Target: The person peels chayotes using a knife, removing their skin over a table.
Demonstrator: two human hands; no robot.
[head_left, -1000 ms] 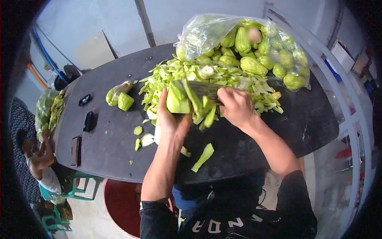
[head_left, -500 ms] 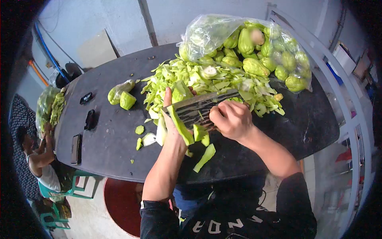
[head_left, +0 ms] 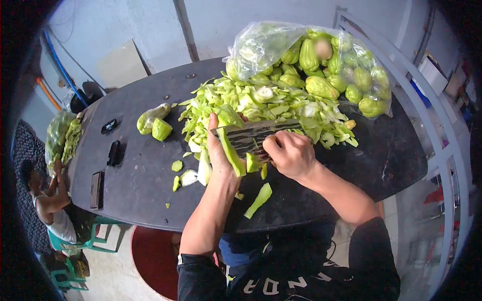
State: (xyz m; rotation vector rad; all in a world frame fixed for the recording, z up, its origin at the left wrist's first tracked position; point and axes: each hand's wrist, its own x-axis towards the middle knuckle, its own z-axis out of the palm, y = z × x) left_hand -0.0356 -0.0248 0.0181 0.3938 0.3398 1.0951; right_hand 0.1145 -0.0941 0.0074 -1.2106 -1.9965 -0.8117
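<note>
My left hand (head_left: 221, 153) is wrapped round a pale green chayote (head_left: 229, 116) above the dark table. In my right hand (head_left: 291, 153) is a broad knife (head_left: 251, 136), its wide blade against the chayote. A long green slice (head_left: 231, 154) hangs at the blade's left end, with a smaller cut piece (head_left: 252, 162) beside it. Behind the hands lies a large heap of green slices (head_left: 251, 100). One loose strip (head_left: 258, 200) rests on the table in front of the blade.
A clear plastic bag of whole chayotes (head_left: 321, 75) lies at the table's back right. A chayote (head_left: 152, 118) and a cut piece (head_left: 161, 129) sit left of the heap. Dark objects (head_left: 97, 189) line the left edge. Another person (head_left: 52, 205) sits far left, and metal rails (head_left: 442, 150) stand right.
The blade's left end has shifted slightly right and up, and the long slice beside it has moved a little. Both hands keep their hold.
</note>
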